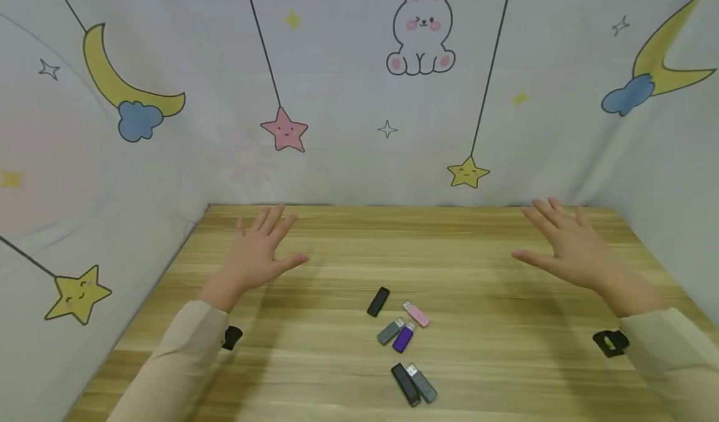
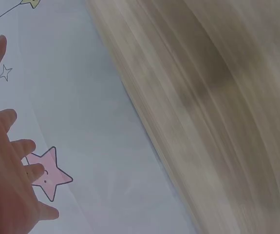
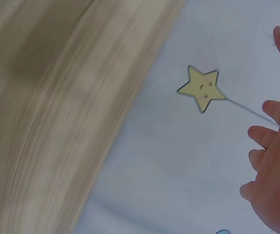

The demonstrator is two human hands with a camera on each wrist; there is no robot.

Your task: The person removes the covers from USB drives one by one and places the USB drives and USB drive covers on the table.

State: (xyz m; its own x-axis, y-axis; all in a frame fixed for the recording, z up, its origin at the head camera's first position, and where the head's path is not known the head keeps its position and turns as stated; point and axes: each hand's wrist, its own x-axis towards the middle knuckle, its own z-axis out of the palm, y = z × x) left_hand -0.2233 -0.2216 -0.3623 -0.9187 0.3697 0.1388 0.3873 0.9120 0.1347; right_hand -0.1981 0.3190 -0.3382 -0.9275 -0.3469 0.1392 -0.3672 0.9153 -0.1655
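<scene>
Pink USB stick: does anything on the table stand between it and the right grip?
Nothing visible does: in the head view, only wooden tabletop shows between the right grip and the pink USB stick.

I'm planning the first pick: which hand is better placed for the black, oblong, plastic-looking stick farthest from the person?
Probably the left hand: in the head view it sits nearer that black, oblong stick than the right hand does. Both hands are empty.
</scene>
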